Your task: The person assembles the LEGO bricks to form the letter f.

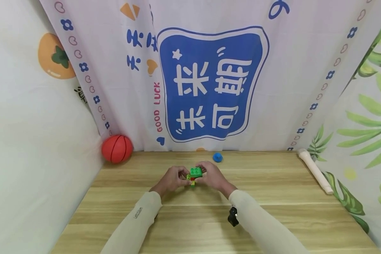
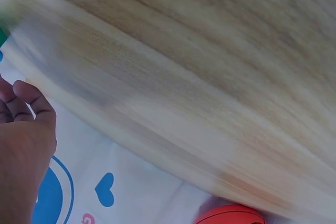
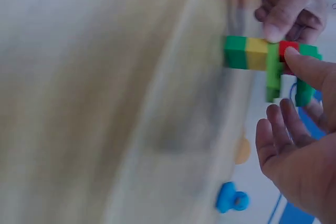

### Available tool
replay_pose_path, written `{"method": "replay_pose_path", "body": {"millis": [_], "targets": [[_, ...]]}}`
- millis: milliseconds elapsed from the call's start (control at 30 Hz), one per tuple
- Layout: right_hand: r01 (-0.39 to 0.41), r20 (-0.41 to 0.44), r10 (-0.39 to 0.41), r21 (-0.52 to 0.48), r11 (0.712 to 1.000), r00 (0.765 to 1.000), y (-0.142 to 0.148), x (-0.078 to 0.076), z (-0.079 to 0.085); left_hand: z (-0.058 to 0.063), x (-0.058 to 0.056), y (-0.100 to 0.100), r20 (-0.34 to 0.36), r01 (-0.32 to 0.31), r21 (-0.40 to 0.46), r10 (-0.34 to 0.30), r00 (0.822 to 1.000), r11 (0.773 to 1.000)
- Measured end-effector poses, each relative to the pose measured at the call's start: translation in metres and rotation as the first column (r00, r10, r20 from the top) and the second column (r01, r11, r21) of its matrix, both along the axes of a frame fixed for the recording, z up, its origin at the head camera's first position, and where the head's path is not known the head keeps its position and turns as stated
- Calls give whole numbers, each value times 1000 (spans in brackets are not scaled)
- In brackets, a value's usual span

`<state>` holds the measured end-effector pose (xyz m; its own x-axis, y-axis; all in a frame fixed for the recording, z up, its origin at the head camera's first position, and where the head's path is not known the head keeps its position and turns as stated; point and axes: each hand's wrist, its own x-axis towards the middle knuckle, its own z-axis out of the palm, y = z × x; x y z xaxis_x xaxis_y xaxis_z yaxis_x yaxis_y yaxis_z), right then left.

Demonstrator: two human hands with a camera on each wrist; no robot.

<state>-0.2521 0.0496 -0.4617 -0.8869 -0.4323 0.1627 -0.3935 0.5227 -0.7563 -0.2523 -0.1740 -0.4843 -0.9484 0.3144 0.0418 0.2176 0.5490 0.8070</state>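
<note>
Between the two hands stands a stack of toy building bricks, a wide green brick on top with red, lime, yellow and green ones beneath. In the right wrist view the stack appears sideways, its lime brick jutting out. My left hand holds the stack from the left, its thumb against the lime brick near the red one. From the right, my right hand pinches the upper part, thumb on the red brick, other fingers spread. The left wrist view shows the left hand with bent fingers.
Behind the hands, a small blue knobbed piece lies near the table's back edge. A red ball with black lines sits at the back left corner. Along the right edge lies a white stick-like object. Printed cloth hangs behind the wooden table.
</note>
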Motion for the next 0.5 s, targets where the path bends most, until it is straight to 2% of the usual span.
{"method": "replay_pose_path", "body": {"millis": [100,167,367,500], "targets": [[41,70,-39,-32,999,997,7,4,-11,2,1,1,-3,-8,-11,8,1000,1000],[59,83,-56,-36,998,995,11,5,-18,3,2,1,-19,3,-23,-3,1000,1000],[93,41,-93,-12,996,995,21,9,-23,3,2,5,-87,74,-107,-84,993,991],[94,-3,-94,36,995,996,24,13,-24,0,5,8,-102,112,-166,-130,986,980]]}}
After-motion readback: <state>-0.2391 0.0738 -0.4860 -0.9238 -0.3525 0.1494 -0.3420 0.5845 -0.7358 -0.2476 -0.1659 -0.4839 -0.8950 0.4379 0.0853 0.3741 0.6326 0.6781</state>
